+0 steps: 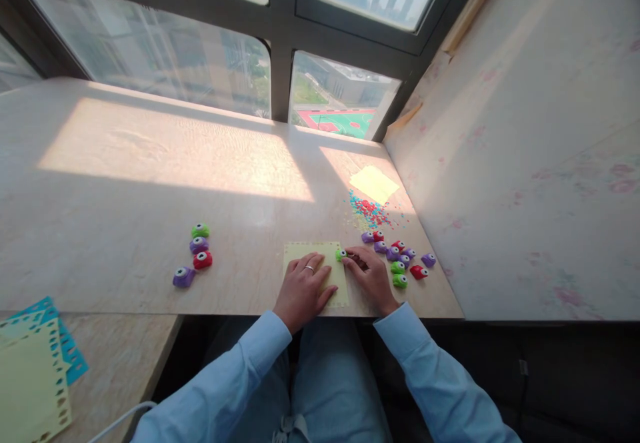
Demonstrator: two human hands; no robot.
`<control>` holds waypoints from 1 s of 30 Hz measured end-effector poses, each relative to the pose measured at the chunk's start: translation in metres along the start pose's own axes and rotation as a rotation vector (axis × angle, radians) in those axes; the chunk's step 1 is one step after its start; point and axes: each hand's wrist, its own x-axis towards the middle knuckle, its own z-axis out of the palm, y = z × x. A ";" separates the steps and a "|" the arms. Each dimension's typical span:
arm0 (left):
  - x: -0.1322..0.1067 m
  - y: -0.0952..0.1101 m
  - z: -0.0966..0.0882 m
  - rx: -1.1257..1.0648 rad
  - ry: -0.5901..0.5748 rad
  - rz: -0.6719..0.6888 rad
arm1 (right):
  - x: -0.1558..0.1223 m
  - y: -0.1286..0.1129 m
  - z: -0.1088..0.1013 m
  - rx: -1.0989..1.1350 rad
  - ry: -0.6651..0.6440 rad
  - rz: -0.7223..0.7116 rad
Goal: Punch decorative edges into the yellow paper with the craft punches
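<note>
A pale yellow sheet (pixel 310 254) with punched edges lies at the near edge of the window ledge (pixel 150 183). My left hand (pixel 303 289) rests flat on the sheet, fingers stretched out, a ring on one finger. My right hand (pixel 371 276) is closed around a small green punch (pixel 341 254) with a googly eye, set at the sheet's right edge. Most of that punch is hidden under my fingers.
Several small punches (pixel 400 260), purple, red and green, sit right of my right hand. More of them (pixel 196 256) lie to the left. Coloured paper bits (pixel 369 213) and a yellow sheet (pixel 374 184) lie farther back. Punched sheets (pixel 33 376) rest at lower left. A wall (pixel 525 163) stands to the right.
</note>
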 end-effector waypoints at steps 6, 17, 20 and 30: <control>0.000 0.001 -0.001 0.010 -0.026 -0.001 | 0.001 -0.001 0.000 0.001 -0.001 0.020; -0.001 0.003 -0.002 0.009 -0.049 0.007 | -0.001 -0.005 -0.001 -0.021 -0.001 0.032; 0.000 0.003 -0.002 0.009 -0.060 0.003 | -0.001 -0.005 0.000 -0.042 0.002 0.031; 0.000 0.003 -0.003 -0.017 -0.068 0.007 | 0.000 -0.008 -0.001 -0.073 -0.006 0.066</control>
